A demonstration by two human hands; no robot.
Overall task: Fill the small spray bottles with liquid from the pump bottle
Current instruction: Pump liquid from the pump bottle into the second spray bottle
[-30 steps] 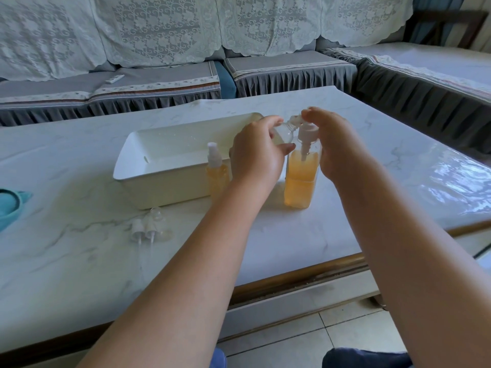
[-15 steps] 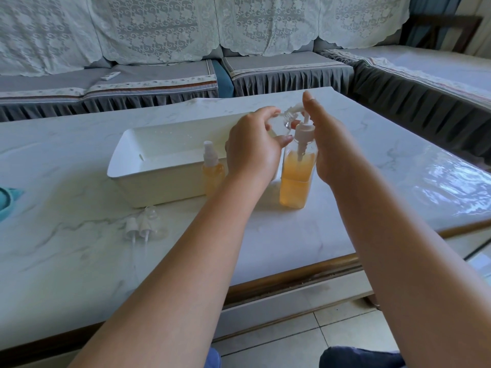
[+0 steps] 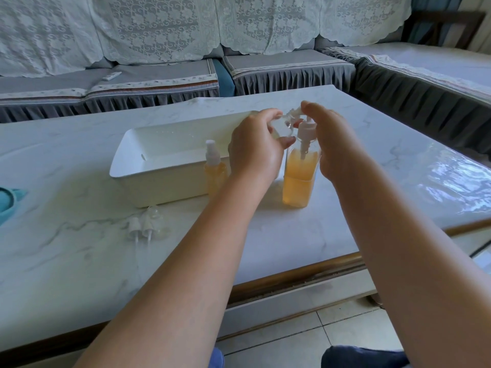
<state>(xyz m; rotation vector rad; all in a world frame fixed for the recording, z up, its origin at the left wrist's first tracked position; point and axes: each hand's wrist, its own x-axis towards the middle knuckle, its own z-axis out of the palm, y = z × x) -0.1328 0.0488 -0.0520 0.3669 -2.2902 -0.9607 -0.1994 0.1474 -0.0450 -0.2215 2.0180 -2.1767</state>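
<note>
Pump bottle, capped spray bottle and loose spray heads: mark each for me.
pump bottle [image 3: 297, 185]: head view, orange-filled lower body.
capped spray bottle [image 3: 214, 174]: head view, orange body.
loose spray heads [image 3: 140, 226]: head view, white collars.

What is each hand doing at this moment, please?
Left hand: closed round a small clear spray bottle, held at the pump bottle's nozzle.
Right hand: finger on the pump head; holding nothing.

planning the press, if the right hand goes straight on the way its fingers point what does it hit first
Probably the white pump head of the orange-liquid pump bottle; the right hand points up-left over it, though depth is unclear.
</note>
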